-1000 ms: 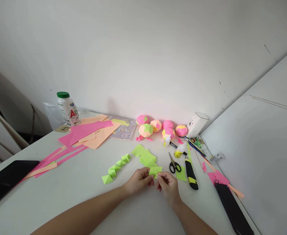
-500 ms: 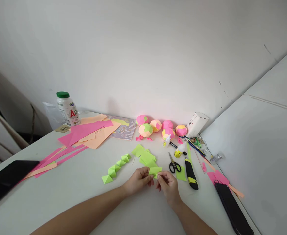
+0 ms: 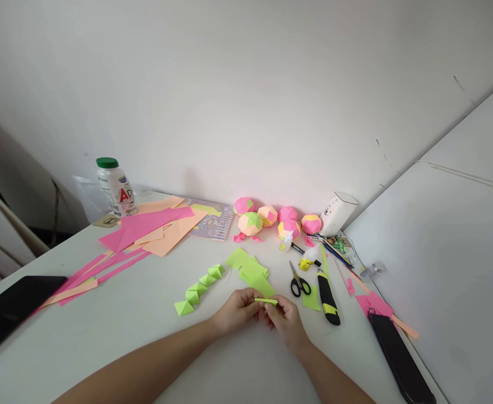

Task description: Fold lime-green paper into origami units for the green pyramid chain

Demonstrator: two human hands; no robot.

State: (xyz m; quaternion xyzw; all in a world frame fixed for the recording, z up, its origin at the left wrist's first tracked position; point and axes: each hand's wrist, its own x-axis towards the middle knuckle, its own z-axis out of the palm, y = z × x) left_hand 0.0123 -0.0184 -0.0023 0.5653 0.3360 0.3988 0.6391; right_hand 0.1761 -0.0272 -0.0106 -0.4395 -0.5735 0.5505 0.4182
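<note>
Between my two hands is a small green paper piece (image 3: pixel 266 301), seen as a narrow folded strip. My left hand (image 3: pixel 238 310) pinches its left end, and my right hand (image 3: pixel 286 321) pinches the right end with thumb and fingers. Just beyond them lies a loose pile of green paper pieces (image 3: pixel 253 271). To the left, a row of folded green paper units (image 3: pixel 198 289) stands on the white table. Black-handled scissors (image 3: pixel 300 285) and a green paper square (image 3: pixel 312 299) lie right of my right hand, beside a black and yellow utility knife (image 3: pixel 328 298).
Several folded paper balls (image 3: pixel 250 223) line the wall. Glue bottles (image 3: pixel 307 259) stand before them, near a white box (image 3: pixel 339 214). Pink and orange sheets (image 3: pixel 157 224) and a green-capped bottle (image 3: pixel 115 188) are at the left. Dark phone-like objects lie at the left edge (image 3: pixel 14 308) and right (image 3: pixel 401 356).
The green paper in my hands has gone from a visible flat face to a narrow edge-on strip. My right hand has come slightly left, nearer my left hand.
</note>
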